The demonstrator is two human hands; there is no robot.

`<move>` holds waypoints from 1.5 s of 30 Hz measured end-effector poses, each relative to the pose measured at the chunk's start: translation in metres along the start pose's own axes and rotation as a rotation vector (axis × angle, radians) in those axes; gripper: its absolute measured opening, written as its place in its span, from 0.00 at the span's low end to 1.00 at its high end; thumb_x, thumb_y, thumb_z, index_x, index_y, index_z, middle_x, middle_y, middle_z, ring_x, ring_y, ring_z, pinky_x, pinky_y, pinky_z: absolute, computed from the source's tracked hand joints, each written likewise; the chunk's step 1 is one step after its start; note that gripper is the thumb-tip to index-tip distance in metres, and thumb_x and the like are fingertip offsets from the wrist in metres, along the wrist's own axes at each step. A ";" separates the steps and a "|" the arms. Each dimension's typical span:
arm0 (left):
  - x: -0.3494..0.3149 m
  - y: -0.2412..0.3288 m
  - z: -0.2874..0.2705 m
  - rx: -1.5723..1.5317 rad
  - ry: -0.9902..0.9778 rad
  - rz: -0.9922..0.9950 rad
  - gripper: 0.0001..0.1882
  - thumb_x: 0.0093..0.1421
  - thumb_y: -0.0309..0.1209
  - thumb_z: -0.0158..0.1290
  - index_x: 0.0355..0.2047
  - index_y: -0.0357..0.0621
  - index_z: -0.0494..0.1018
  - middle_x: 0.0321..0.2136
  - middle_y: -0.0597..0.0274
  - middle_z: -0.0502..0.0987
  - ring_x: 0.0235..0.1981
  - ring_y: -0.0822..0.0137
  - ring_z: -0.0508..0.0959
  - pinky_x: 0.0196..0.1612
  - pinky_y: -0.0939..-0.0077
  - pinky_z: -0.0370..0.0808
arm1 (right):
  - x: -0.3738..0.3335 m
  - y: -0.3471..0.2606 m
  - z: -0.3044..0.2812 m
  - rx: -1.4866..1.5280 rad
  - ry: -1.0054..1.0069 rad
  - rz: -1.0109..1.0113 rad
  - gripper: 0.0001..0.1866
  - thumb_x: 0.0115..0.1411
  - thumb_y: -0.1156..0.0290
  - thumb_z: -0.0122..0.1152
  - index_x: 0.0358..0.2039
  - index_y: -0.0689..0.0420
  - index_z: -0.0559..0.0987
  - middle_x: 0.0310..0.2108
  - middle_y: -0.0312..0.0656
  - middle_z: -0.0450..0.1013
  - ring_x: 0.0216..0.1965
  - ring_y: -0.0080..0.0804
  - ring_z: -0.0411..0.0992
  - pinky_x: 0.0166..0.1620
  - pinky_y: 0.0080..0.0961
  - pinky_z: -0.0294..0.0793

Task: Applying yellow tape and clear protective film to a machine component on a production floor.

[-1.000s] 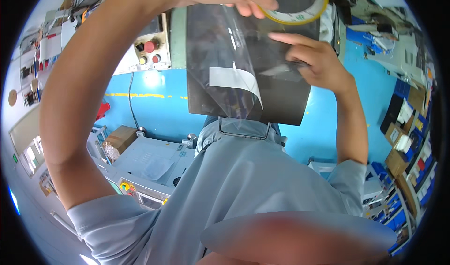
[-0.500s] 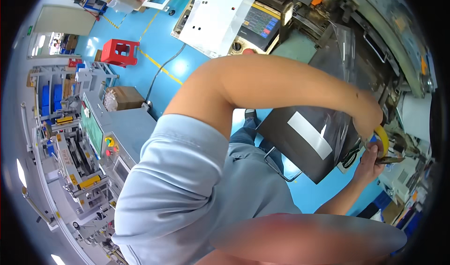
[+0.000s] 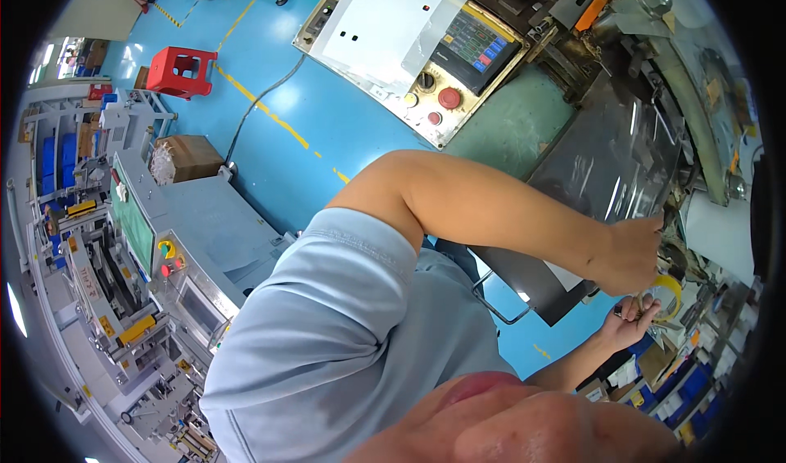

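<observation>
Our L hand (image 3: 629, 254) is curled, fingertips hidden; can't tell if it's gripping. Our R hand (image 3: 630, 320), fingers part-curled, grip unclear. Yellow tape roll (image 3: 676, 293) just beside both. L forearm (image 3: 508, 209) blocks pt of dark board (image 3: 524, 283); 1 red stool (image 3: 176, 74) well apart.

Bright glare on blue floor (image 3: 307, 107)

One fisheye camera on the person's head looks steeply down, its round view dark at the rim. The shirt (image 3: 315, 328) is nearest; left hand (image 3: 630, 256) and right hand (image 3: 627, 325) lie farther off, toward the right, the red stool (image 3: 164, 75) well away, upper left.
</observation>
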State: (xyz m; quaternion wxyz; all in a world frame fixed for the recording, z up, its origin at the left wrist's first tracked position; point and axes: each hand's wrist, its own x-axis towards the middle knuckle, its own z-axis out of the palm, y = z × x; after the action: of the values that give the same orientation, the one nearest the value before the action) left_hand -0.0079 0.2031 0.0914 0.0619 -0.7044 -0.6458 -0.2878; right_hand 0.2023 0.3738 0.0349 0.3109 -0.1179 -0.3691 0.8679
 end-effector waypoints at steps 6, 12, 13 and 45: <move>-0.008 0.010 0.011 -0.075 0.078 0.114 0.08 0.46 0.38 0.53 0.18 0.51 0.78 0.20 0.68 0.79 0.30 0.66 0.77 0.48 0.63 0.61 | -0.036 -0.029 -0.005 -0.189 0.052 -0.104 0.13 0.71 0.65 0.41 0.43 0.59 0.71 0.32 0.36 0.68 0.18 0.18 0.54 0.21 0.16 0.56; -0.022 0.005 0.041 -0.175 0.028 0.227 0.05 0.44 0.35 0.55 0.22 0.51 0.76 0.29 0.62 0.76 0.40 0.65 0.74 0.55 0.51 0.62 | -0.058 -0.007 0.029 -0.320 0.384 -0.223 0.08 0.65 0.67 0.54 0.40 0.57 0.72 0.29 0.33 0.69 0.15 0.16 0.52 0.19 0.16 0.51; -0.029 0.010 0.043 -0.255 0.028 0.223 0.06 0.46 0.35 0.56 0.25 0.50 0.76 0.31 0.62 0.76 0.40 0.64 0.75 0.55 0.53 0.63 | -0.056 0.002 0.050 -0.354 0.355 -0.230 0.07 0.67 0.66 0.51 0.37 0.57 0.71 0.27 0.34 0.67 0.15 0.16 0.52 0.19 0.16 0.51; -0.076 -0.087 -0.212 -0.123 0.681 0.066 0.08 0.50 0.29 0.61 0.30 0.42 0.76 0.27 0.57 0.76 0.31 0.56 0.74 0.40 0.63 0.67 | -0.072 0.110 0.189 -0.334 0.194 -0.052 0.11 0.64 0.77 0.48 0.47 0.56 0.70 0.39 0.43 0.74 0.13 0.12 0.52 0.14 0.12 0.49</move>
State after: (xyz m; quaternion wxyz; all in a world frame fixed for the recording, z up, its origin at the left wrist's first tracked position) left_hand -0.1593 0.0532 0.2051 0.2403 -0.5908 -0.5465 -0.5427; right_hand 0.1266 0.1625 0.0867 0.3433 -0.2413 -0.4791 0.7710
